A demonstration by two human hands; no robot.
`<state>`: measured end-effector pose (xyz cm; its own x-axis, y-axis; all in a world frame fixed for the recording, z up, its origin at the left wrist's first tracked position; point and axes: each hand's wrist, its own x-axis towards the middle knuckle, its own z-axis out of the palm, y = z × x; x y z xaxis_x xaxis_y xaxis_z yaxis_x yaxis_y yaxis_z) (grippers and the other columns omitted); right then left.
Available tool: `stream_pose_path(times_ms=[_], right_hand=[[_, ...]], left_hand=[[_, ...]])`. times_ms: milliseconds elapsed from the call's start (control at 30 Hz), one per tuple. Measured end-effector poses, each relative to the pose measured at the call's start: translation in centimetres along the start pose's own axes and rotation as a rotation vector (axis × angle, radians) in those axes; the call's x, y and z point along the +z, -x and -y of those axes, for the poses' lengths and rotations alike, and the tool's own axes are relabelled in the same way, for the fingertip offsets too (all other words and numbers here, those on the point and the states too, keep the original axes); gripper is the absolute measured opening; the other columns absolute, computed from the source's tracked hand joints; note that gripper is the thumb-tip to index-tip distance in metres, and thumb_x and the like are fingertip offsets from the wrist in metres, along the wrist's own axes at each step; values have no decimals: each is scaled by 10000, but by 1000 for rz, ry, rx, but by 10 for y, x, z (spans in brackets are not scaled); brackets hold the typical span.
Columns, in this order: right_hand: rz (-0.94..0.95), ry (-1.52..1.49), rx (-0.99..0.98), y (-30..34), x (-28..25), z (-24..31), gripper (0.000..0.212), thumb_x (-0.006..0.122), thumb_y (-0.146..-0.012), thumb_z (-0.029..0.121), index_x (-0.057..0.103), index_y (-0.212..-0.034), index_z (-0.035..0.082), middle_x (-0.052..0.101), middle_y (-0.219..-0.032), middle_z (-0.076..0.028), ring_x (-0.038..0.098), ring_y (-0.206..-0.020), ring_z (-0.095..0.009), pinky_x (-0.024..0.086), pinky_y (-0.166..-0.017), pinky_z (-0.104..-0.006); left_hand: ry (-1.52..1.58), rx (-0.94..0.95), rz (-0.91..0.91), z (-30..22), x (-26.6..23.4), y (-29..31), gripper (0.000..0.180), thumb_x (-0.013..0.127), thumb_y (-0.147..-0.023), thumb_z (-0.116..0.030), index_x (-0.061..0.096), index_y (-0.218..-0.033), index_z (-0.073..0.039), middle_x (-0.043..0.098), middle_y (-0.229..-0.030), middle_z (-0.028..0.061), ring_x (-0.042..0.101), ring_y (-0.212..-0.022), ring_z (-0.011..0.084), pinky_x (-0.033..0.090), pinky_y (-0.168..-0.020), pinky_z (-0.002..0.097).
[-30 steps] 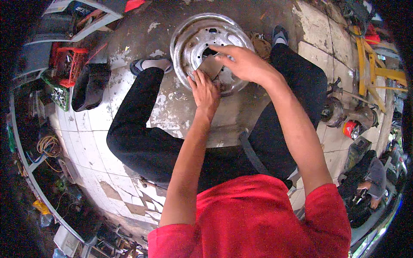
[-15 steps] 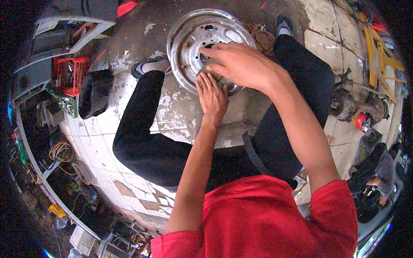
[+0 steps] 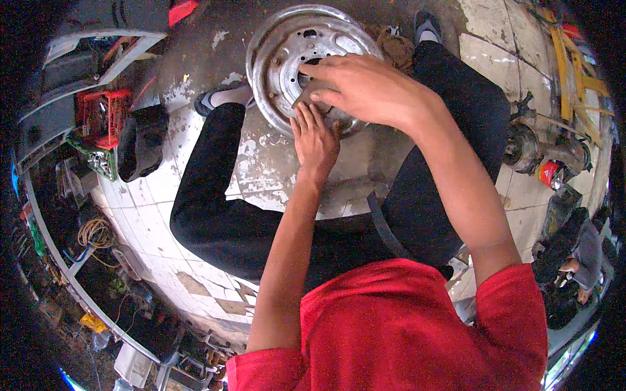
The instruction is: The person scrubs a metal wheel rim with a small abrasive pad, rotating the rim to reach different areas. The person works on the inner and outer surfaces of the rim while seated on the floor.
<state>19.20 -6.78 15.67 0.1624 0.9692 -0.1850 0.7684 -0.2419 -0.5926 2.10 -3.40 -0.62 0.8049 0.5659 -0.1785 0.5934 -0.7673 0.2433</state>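
Observation:
A bare, scuffed metal wheel rim (image 3: 274, 68) lies face up on the floor between my feet. Over its lower face, a thin greyish-brown sheet that looks like sandpaper (image 3: 315, 90) is bent between my hands. My left hand (image 3: 317, 142) comes from below, its fingers laid together on the sheet's near edge and its thumb apart by the rim's lip. Across the wheel's hub reaches my right hand (image 3: 365, 86), index finger stretched over the centre hole and thumb on the sheet. Its other fingers are hidden beneath the hand.
A brown rag-like bundle (image 3: 395, 51) lies right of the wheel. On the left stand a red crate (image 3: 104, 114), a green tray (image 3: 98, 159) and a dark bag-like object (image 3: 142, 143). Metal parts (image 3: 521, 146), a red can (image 3: 550, 173) and a yellow frame (image 3: 566, 72) are at the right.
The view has shifted slightly, so the wheel sits a little higher and further left. Both hands keep nearly the same place on the sheet, and more of the sheet shows.

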Motion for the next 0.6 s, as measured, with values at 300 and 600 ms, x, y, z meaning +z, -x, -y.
stream_pose_path(times_ms=[300, 600], right_hand=[[0, -10, -31, -2, 2, 0, 432, 529, -901, 323, 554, -1286, 128, 625, -1170, -186, 606, -1046, -387, 472, -922, -488], [-20, -7, 15, 1, -1, -3, 455, 570, -902, 286, 539, -1279, 32, 594, -1188, -207, 561, -1106, -375, 439, -957, -437]], left_hand=[[-134, -55, -105, 35, 7, -56, 664, 420, -958, -405, 370, -1363, 119, 332, -1441, 313, 314, -1356, 421, 205, -1127, 515], [27, 64, 13, 8, 1, 5, 683, 470, -940, -401, 374, -1349, 138, 335, -1416, 350, 291, -1362, 438, 196, -1128, 526]])
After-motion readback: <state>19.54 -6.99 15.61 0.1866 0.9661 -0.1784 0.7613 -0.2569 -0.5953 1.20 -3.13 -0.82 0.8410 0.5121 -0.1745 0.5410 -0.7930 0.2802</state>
